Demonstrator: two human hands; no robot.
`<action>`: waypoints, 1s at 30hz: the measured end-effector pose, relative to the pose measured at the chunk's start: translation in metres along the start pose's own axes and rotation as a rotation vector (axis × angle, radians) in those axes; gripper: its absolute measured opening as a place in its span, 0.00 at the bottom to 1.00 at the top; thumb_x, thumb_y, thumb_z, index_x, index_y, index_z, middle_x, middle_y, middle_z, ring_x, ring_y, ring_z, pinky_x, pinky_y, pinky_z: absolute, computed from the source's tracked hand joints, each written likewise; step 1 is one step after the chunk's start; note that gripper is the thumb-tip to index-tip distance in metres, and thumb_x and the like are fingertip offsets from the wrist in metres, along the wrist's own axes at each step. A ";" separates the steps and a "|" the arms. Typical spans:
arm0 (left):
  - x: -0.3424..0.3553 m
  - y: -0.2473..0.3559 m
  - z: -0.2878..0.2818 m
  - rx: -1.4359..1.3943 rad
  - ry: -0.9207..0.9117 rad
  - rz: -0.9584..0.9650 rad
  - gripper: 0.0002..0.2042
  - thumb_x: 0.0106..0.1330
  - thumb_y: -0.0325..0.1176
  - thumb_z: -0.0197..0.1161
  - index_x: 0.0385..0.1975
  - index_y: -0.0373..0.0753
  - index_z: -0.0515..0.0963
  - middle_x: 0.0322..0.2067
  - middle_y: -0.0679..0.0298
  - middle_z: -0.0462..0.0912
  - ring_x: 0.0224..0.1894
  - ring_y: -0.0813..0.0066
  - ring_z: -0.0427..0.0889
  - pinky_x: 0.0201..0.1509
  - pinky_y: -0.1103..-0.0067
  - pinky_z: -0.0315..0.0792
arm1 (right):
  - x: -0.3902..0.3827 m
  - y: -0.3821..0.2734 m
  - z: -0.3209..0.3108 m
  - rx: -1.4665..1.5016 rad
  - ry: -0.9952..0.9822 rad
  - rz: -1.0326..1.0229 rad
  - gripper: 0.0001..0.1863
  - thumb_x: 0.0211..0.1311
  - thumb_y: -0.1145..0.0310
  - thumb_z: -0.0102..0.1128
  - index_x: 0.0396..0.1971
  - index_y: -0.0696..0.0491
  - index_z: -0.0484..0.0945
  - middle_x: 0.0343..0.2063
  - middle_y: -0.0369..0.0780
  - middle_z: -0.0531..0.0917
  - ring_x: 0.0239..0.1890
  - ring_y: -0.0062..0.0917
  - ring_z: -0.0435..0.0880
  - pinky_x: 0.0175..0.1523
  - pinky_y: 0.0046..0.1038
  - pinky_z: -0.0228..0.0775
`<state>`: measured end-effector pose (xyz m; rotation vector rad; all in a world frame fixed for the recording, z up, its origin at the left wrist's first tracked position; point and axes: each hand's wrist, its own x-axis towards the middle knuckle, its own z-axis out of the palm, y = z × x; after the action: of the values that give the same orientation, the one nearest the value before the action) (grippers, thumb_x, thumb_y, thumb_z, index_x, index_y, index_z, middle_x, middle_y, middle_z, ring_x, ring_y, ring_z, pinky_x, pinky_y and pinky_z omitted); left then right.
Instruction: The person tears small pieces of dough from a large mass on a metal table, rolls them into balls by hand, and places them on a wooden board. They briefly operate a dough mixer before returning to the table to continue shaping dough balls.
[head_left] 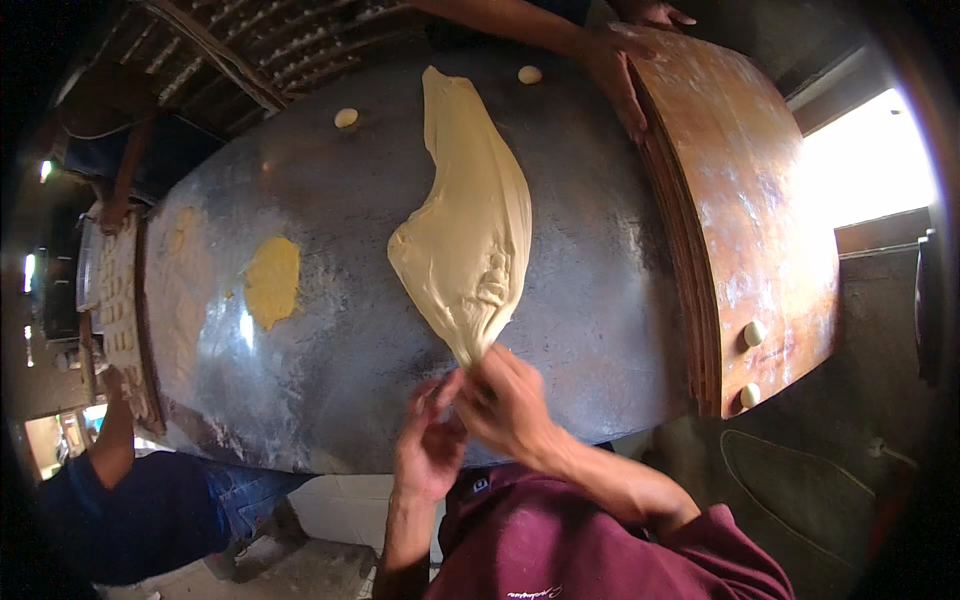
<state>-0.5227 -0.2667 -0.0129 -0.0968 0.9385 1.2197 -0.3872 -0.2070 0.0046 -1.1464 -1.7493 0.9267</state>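
Note:
A long sheet of pale yellow dough (470,200) lies stretched across the dark metal worktable (340,300). Its near end narrows to a twisted neck, which my right hand (508,400) grips with closed fingers. Right beside it, my left hand (432,440) is turned partly palm up, its curled fingers close to the same end of the dough. Motion smears those fingertips, and whether they hold a bit of dough is hidden. Small round dough balls sit at the far side, one dough ball (346,117) left of the sheet and another dough ball (530,74) right of its tip.
A yellow smear (274,282) marks the table at left. Stacked wooden boards (740,200) stand at right, bearing two dough balls (754,333); another person's hand (622,85) touches their edge. At far left, people stand by a tray (122,300) of dough pieces.

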 end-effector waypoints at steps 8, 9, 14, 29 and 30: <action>0.049 -0.033 0.041 -0.242 -0.130 -0.709 0.15 0.75 0.50 0.53 0.31 0.48 0.67 0.19 0.73 0.64 0.13 0.83 0.51 0.21 0.81 0.53 | -0.121 0.003 -0.060 0.062 0.452 0.648 0.16 0.65 0.81 0.55 0.43 0.53 0.57 0.22 0.30 0.63 0.22 0.13 0.61 0.23 0.22 0.55; 0.040 -0.025 0.027 -0.205 -0.164 -0.716 0.14 0.76 0.49 0.53 0.31 0.49 0.68 0.19 0.72 0.64 0.14 0.84 0.54 0.18 0.83 0.52 | -0.112 0.011 -0.049 0.092 0.447 0.617 0.16 0.65 0.82 0.54 0.42 0.53 0.57 0.21 0.30 0.62 0.22 0.13 0.60 0.23 0.22 0.54; -0.025 0.014 -0.050 1.252 0.056 0.312 0.15 0.77 0.43 0.53 0.45 0.35 0.75 0.24 0.65 0.74 0.22 0.76 0.71 0.24 0.79 0.65 | -0.039 0.029 0.057 -0.025 0.137 -0.185 0.13 0.58 0.78 0.60 0.40 0.60 0.66 0.18 0.46 0.76 0.19 0.42 0.77 0.23 0.42 0.68; 0.032 0.061 0.015 0.472 -0.770 0.178 0.31 0.78 0.52 0.40 0.69 0.31 0.60 0.65 0.54 0.70 0.63 0.48 0.72 0.68 0.65 0.67 | -0.070 -0.008 0.000 0.050 -0.257 -0.052 0.23 0.69 0.60 0.60 0.56 0.56 0.67 0.17 0.39 0.75 0.18 0.37 0.75 0.28 0.37 0.69; 0.060 0.034 0.040 0.467 -0.645 0.074 0.28 0.77 0.50 0.46 0.65 0.31 0.65 0.63 0.53 0.73 0.59 0.50 0.77 0.63 0.69 0.73 | -0.093 -0.032 -0.003 0.255 -0.237 0.234 0.25 0.69 0.54 0.53 0.57 0.56 0.67 0.22 0.41 0.74 0.23 0.35 0.75 0.30 0.35 0.69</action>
<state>-0.5267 -0.1869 -0.0134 0.6713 0.6307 0.9733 -0.3729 -0.3037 0.0116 -1.1235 -1.6411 1.4332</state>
